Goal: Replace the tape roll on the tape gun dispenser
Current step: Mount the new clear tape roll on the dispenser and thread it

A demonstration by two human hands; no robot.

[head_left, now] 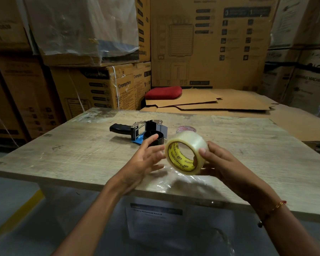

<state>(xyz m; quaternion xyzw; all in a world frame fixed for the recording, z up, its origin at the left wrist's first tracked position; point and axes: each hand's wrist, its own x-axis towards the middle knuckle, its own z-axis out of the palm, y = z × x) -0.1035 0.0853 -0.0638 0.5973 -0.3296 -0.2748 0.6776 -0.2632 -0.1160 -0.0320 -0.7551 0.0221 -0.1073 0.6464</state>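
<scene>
A clear tape roll [189, 145] with a yellow printed core is held above the wooden table [72, 156], tilted so its hole faces me. My right hand [222, 163] grips its right side, thumb on the outer edge. Just left of the roll is my left hand [146, 159], open with fingers spread, fingertips close to the roll and not clearly touching it. The tape gun dispenser [139, 131] lies on its side behind my left hand, black handle pointing left, its black hub bare. An empty tape core [186, 129] with red print lies behind the roll.
Crumpled clear plastic wrap [175, 179] lies on the table near its front edge, under the roll. Stacked cardboard boxes [100, 85] wall in the back and left. Flattened cardboard sheets [220, 102] and a red cushion [163, 93] lie behind the table.
</scene>
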